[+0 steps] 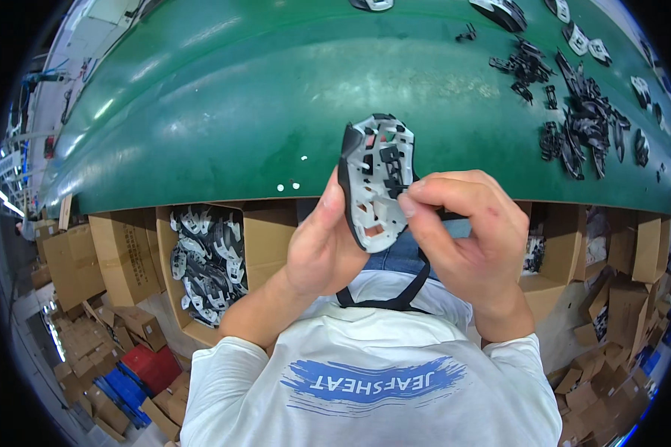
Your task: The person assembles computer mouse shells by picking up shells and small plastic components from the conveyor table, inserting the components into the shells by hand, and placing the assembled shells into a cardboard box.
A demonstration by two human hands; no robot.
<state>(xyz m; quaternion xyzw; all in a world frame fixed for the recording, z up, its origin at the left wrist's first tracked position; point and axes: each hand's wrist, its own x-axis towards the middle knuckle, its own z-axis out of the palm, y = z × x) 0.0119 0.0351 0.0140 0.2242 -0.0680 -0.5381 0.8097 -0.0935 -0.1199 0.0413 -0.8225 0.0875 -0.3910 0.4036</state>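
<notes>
1. A black-rimmed white shell [375, 182] is held by the left hand [322, 249] over the near edge of the green table [224, 127].
2. Against its inner face, a black clip [392, 170] is pinched by the right hand [473, 231].
3. Black parts [590, 123] are heaped on the right.

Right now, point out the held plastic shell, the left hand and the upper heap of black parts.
Held plastic shell [378, 186]: head view, middle of the white lattice.
Left hand [317, 249]: head view, thumb's base.
Upper heap of black parts [530, 65]: head view, centre.
</notes>
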